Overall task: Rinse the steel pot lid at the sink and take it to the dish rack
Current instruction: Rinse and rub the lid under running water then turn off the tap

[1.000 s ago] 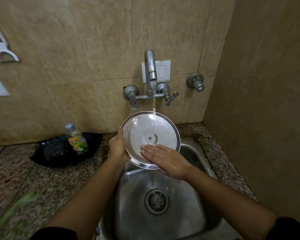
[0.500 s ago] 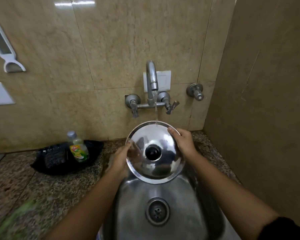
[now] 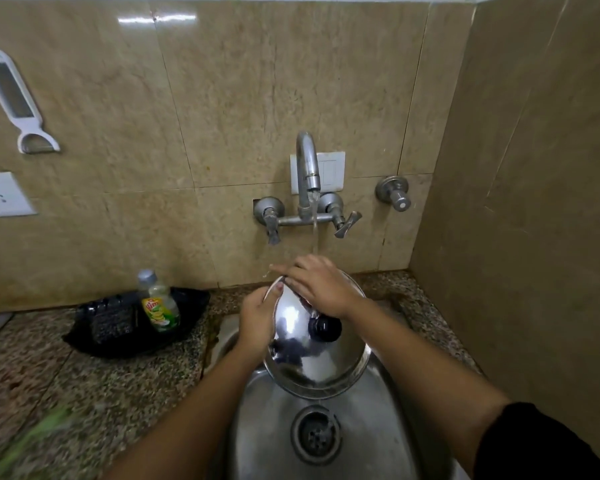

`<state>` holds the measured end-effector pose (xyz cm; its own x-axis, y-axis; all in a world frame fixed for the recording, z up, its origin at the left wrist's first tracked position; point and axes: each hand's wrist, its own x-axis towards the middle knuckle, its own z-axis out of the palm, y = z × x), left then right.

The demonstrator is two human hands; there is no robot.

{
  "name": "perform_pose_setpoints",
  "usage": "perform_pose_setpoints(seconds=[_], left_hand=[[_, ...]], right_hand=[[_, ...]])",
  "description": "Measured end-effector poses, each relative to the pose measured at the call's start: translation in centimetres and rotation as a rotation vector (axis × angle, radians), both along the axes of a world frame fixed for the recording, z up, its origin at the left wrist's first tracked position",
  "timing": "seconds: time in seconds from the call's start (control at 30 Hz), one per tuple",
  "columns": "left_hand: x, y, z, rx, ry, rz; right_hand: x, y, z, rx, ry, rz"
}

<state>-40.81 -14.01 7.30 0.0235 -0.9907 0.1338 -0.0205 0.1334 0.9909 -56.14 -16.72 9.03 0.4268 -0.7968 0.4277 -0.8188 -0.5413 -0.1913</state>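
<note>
Lid: a round polished steel pot lid [image 3: 312, 362] with black knob [image 3: 324, 329], held tilted over the stainless steel sink basin [image 3: 378, 441].
Left hand [image 3: 257, 318]: grips the lid's left rim.
Right hand [image 3: 317, 284]: lies flat on the lid's far top.
Tap: curved chrome wall tap [image 3: 307, 168] streams water onto the right hand.

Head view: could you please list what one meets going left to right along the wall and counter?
Peeler → socket → black bag → soap bottle → left hand → tap → wall valve.
</note>
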Motion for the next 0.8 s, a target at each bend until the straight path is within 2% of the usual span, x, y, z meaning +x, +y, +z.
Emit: perform_pose_setpoints(seconds=[0.07, 0.13, 0.17, 0.2, 0.27, 0.33, 0.4, 0.5, 0.57, 0.63, 0.7, 0.8], left_hand=[[0.4, 0.1, 0.0, 0.024, 0.027, 0.023], [0.9, 0.0, 0.2, 0.123, 0.130, 0.011], [1.1, -0.1, 0.4, 0.193, 0.162, -0.025], [1.3, -0.3, 0.6, 0.259, 0.148, -0.079], [1.7, -0.7, 1.3, 0.328, 0.035, -0.178], [1.8, -1.3, 2.0, 0.302, -0.013, -0.255], [1.8, -1.7, 2.6, 0.259, -0.061, -0.297], [1.3, -1.6, 2.4, 0.227, -0.113, -0.164], [1.3, -1.6, 1.7, 0.268, 0.045, -0.077], [1.6, -1.7, 1.3, 0.366, 0.183, -0.107], [2.1, -2.2, 1.5, 0.440, 0.097, -0.231], [1.9, -2.8, 2.5, 0.397, -0.015, -0.335]], right_hand=[[-1.7, -0.3, -0.3, 0.083, -0.209, -0.129], [-3.0, -0.4, -0.6, 0.222, -0.533, -0.278], [-3.0, -0.5, -0.7, 0.264, -0.629, -0.295], [-2.9, -0.6, -0.7, 0.271, -0.628, -0.287], [-1.9, -0.7, -0.2, 0.233, -0.438, -0.212], [-0.9, -0.8, 0.5, 0.207, -0.241, -0.094], [-0.4, -0.9, 0.8, 0.235, -0.208, -0.014], [-1.2, -0.5, 0.4, 0.351, -0.515, -0.054], [-2.3, -0.6, 0.0, 0.347, -0.745, -0.253], [-3.1, -0.8, -0.2, 0.325, -0.831, -0.394], [-2.9, -0.8, -0.1, 0.325, -0.749, -0.354], [-1.2, -0.5, 0.3, 0.215, -0.336, -0.139]])
